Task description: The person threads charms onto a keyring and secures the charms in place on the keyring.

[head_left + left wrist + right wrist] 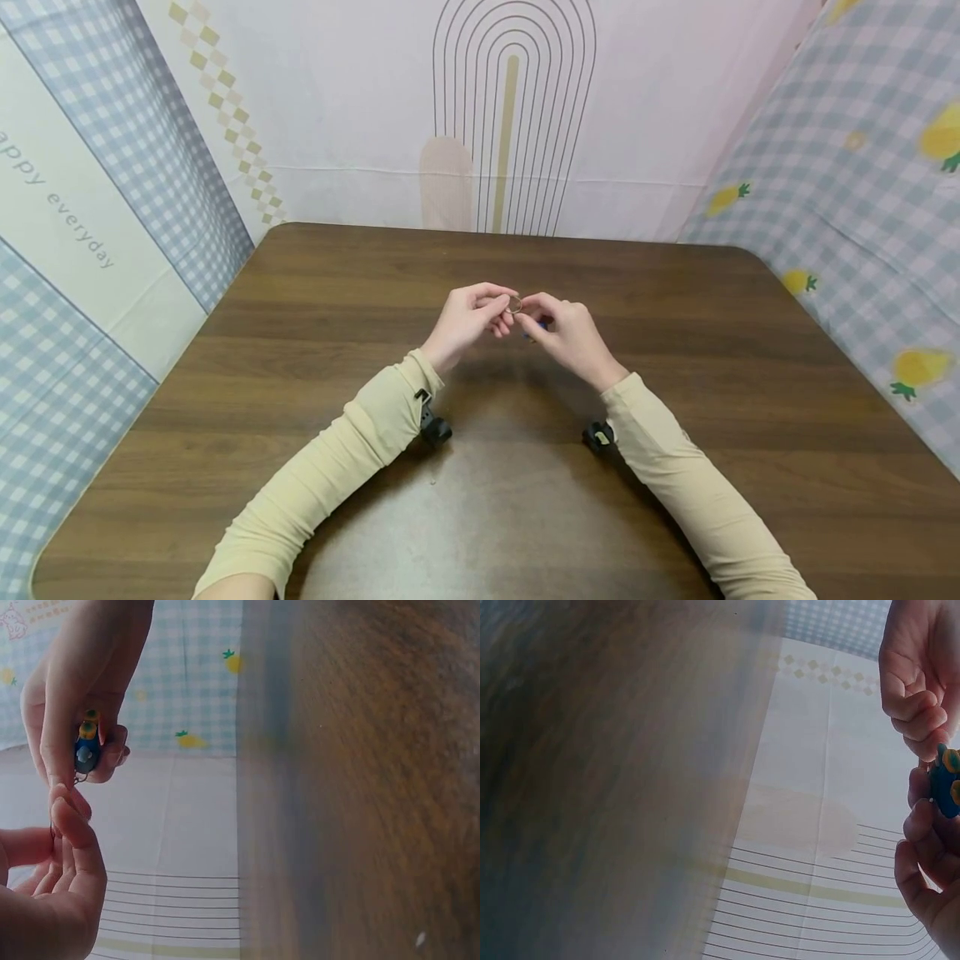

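Above the table, my left hand [468, 321] pinches a thin metal key ring [515, 305] between thumb and forefinger. My right hand [566, 333] meets it from the other side, thumb and forefinger pinching at the ring's edge. From the ring hangs a small blue keychain charm [85, 754] with orange-yellow and green round parts, below the right hand's fingers. In the right wrist view the charm [946, 784] shows at the right border, partly cut off, between the two hands. Fingers hide part of the ring in the left wrist view.
A brown wood-grain table [450, 517] spreads under both arms. Patterned cloth [352, 108] hangs behind its far edge, with checked cloth [847, 208] at the right. Each sleeve carries a black wrist camera, the left one [435, 431] and the right one [597, 436].
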Available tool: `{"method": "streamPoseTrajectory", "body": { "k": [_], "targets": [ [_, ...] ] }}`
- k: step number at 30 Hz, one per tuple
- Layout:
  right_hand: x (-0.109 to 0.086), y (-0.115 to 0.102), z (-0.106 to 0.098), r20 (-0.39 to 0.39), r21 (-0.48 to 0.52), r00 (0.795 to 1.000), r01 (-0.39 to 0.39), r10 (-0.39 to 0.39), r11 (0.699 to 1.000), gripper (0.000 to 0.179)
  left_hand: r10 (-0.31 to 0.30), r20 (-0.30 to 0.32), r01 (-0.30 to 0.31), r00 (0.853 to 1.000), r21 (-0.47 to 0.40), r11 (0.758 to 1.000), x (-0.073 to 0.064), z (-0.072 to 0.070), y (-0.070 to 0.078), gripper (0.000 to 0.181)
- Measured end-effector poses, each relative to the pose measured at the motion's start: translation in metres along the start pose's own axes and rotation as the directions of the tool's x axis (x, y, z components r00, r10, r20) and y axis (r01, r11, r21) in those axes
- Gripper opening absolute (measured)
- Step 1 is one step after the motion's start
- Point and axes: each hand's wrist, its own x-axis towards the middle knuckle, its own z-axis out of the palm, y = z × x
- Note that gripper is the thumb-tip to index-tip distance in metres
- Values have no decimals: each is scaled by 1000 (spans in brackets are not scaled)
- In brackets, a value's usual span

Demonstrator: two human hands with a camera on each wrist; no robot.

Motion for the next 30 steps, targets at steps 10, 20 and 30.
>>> {"method": "streamPoseTrajectory", "body": {
  "k": [10, 20, 30],
  "targets": [
    [-2, 0, -1, 3, -17, 1000, -31, 31, 999, 16, -22, 61, 19, 998, 42, 999, -1, 2, 1, 36],
    [-1, 0, 1, 2, -13, 1000, -10, 10, 1000, 17, -3, 8, 3, 1000, -22, 1000, -1, 0, 0, 20],
    [-1, -2, 1, 7, -27, 1000, 1, -1, 1000, 16, 5, 29, -8, 1000, 86, 996, -2, -1, 3, 27]
  ]
}}
